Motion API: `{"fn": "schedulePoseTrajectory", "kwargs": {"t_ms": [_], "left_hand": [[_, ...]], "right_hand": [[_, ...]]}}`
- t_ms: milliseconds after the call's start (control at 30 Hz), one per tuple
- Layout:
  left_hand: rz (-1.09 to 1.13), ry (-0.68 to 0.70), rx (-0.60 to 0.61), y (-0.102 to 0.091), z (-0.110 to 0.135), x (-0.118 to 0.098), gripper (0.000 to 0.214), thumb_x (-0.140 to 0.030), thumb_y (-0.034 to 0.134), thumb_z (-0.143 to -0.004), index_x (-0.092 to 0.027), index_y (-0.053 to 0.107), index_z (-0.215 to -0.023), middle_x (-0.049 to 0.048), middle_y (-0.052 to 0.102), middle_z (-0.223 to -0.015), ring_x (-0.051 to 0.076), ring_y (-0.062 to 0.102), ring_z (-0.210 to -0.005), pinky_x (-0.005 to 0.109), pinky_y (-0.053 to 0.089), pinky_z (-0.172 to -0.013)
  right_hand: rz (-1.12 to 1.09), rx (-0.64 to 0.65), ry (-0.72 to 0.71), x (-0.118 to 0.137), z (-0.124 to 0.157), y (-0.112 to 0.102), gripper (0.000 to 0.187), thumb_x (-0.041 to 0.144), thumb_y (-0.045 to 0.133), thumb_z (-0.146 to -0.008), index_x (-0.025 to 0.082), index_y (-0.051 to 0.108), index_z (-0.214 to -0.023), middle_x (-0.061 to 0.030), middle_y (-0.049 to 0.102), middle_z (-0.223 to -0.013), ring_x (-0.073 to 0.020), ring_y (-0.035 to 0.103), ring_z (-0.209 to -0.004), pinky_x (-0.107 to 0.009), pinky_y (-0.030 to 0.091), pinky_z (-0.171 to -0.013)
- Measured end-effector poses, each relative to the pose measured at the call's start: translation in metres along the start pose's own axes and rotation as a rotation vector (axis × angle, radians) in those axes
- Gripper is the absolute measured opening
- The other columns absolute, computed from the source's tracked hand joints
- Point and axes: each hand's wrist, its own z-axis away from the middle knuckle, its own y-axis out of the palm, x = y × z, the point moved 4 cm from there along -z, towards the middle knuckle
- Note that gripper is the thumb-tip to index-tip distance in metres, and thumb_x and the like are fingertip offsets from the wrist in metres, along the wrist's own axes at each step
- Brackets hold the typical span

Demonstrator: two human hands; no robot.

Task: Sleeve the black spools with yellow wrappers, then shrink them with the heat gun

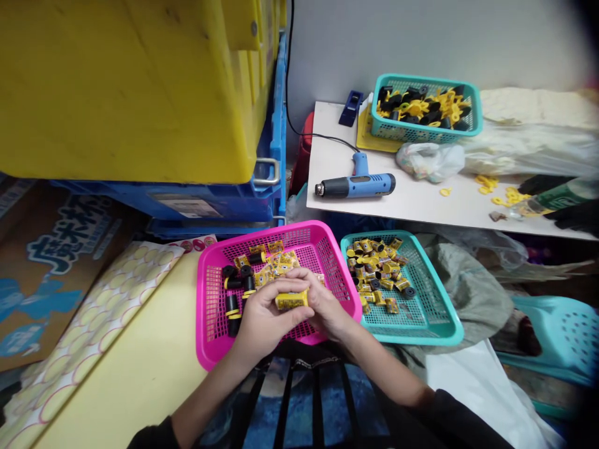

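At the far left I see printed cardboard (47,262) lying under a sheet patterned with yellow circles (93,312). Above them a yellow crate (131,87) sits on a blue crate (210,199).

Just right of the sheet is the pink basket (208,349), with black rollers and yellow-wrapped pieces scattered over its mesh floor. The left hand (262,321) hovers over the near half of this basket, its fingers (274,293) curled round the left end of a small yellow wrapped piece (291,300). The right hand (327,308) meets it from the other side, with its fingers (304,277) folded over the top and right end of the same piece. Both sets of fingers are narrow, pinching the piece between them just above the pink basket.

Touching the pink basket's right rim is a teal basket (430,324) holding a heap of finished yellow-wrapped pieces in its far corner.

Behind it, the white desk (421,199) carries a blue heat gun (355,185) lying on its side, a crumpled plastic bag (428,161) and a second teal basket (472,118) full of black and yellow parts. At the far right, low down, I make out a teal plastic stool (556,337).
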Motion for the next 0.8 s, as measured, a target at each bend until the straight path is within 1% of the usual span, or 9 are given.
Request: {"fn": "schedulePoseTrajectory", "kwargs": {"t_ms": [167, 300, 367, 433, 533, 600, 667, 733, 800], "left_hand": [[0.016, -0.017, 0.013, 0.001, 0.003, -0.004, 0.024, -0.019, 0.083, -0.059, -0.019, 0.073, -0.081, 0.004, 0.074, -0.089, 0.019, 0.069, -0.085, 0.027, 0.055, -0.078], [0.09, -0.067, 0.054, -0.001, 0.003, 0.005, 0.025, -0.024, 0.083, -0.063, -0.019, 0.07, -0.084, 0.0021, 0.073, -0.088, 0.016, 0.069, -0.078, 0.025, 0.055, -0.072], [0.093, -0.066, 0.033, -0.001, 0.002, 0.01, 0.024, -0.025, 0.082, -0.065, -0.02, 0.068, -0.084, 0.0016, 0.071, -0.09, 0.015, 0.068, -0.081, 0.023, 0.054, -0.074], [0.116, -0.052, 0.014, 0.001, 0.002, 0.014, 0.031, -0.027, 0.083, -0.065, -0.02, 0.065, -0.089, 0.0016, 0.07, -0.093, 0.015, 0.067, -0.086, 0.023, 0.053, -0.076], [0.212, -0.133, 0.168, 0.014, 0.003, 0.02, 0.063, -0.033, 0.084, -0.064, -0.025, 0.054, -0.119, 0.0066, 0.067, -0.108, 0.02, 0.066, -0.094, 0.03, 0.054, -0.081], [0.226, -0.216, 0.31, 0.018, 0.004, 0.026, 0.075, -0.039, 0.08, -0.069, -0.026, 0.044, -0.133, 0.0132, 0.059, -0.128, 0.025, 0.063, -0.106, 0.037, 0.053, -0.086], [0.135, -0.265, 0.331, 0.009, 0.002, 0.035, 0.062, -0.042, 0.075, -0.073, -0.024, 0.052, -0.128, 0.0146, 0.054, -0.135, 0.028, 0.06, -0.112, 0.042, 0.051, -0.091], [0.012, -0.278, 0.202, -0.014, -0.005, 0.045, 0.043, -0.041, 0.072, -0.075, -0.02, 0.063, -0.112, 0.0127, 0.063, -0.122, 0.026, 0.062, -0.108, 0.043, 0.05, -0.093], [-0.034, -0.26, -0.01, -0.044, -0.013, 0.052, 0.034, -0.04, 0.07, -0.076, -0.018, 0.066, -0.102, 0.0097, 0.07, -0.106, 0.023, 0.065, -0.1, 0.041, 0.051, -0.091]], "right_hand": [[-0.058, 0.018, -0.011, -0.011, -0.001, 0.002, 0.063, 0.069, 0.068, -0.067, 0.024, 0.053, -0.107, -0.0041, 0.058, -0.099, -0.0183, 0.059, -0.09, -0.032, 0.047, -0.084], [0.095, -0.023, -0.114, -0.001, 0.003, -0.004, 0.06, 0.074, 0.038, -0.084, 0.025, 0.052, -0.117, -0.0092, 0.057, -0.113, -0.0236, 0.058, -0.103, -0.041, 0.047, -0.091], [0.369, -0.05, -0.276, 0.014, 0.01, -0.008, 0.046, 0.059, 0.043, -0.091, 0.029, 0.049, -0.125, -0.0092, 0.051, -0.128, -0.0254, 0.051, -0.118, -0.044, 0.043, -0.097], [0.757, -0.036, -0.461, 0.033, 0.021, -0.009, 0.041, 0.038, 0.058, -0.088, 0.033, 0.049, -0.127, -0.0079, 0.048, -0.133, -0.0264, 0.046, -0.124, -0.046, 0.041, -0.101], [1.211, -0.037, -0.632, 0.06, 0.048, -0.017, 0.045, 0.02, 0.064, -0.081, 0.033, 0.054, -0.123, -0.0067, 0.06, -0.115, -0.0246, 0.056, -0.108, -0.046, 0.044, -0.094], [1.398, -0.217, -0.662, 0.083, 0.069, -0.037, 0.041, 0.02, 0.065, -0.08, 0.029, 0.056, -0.119, -0.0062, 0.065, -0.101, -0.0235, 0.061, -0.094, -0.043, 0.048, -0.085], [1.626, -0.544, -0.558, 0.106, 0.088, -0.065, 0.035, 0.027, 0.065, -0.08, 0.022, 0.059, -0.114, -0.0093, 0.065, -0.099, -0.0256, 0.061, -0.09, -0.044, 0.049, -0.08], [1.848, -0.734, -0.379, 0.119, 0.092, -0.083, 0.035, 0.038, 0.062, -0.082, 0.018, 0.061, -0.111, -0.0133, 0.066, -0.097, -0.03, 0.061, -0.091, -0.049, 0.047, -0.083], [1.918, -0.745, -0.284, 0.115, 0.074, -0.085, 0.036, 0.042, 0.059, -0.084, 0.015, 0.063, -0.108, -0.0156, 0.067, -0.097, -0.0312, 0.061, -0.094, -0.049, 0.046, -0.085]]}}
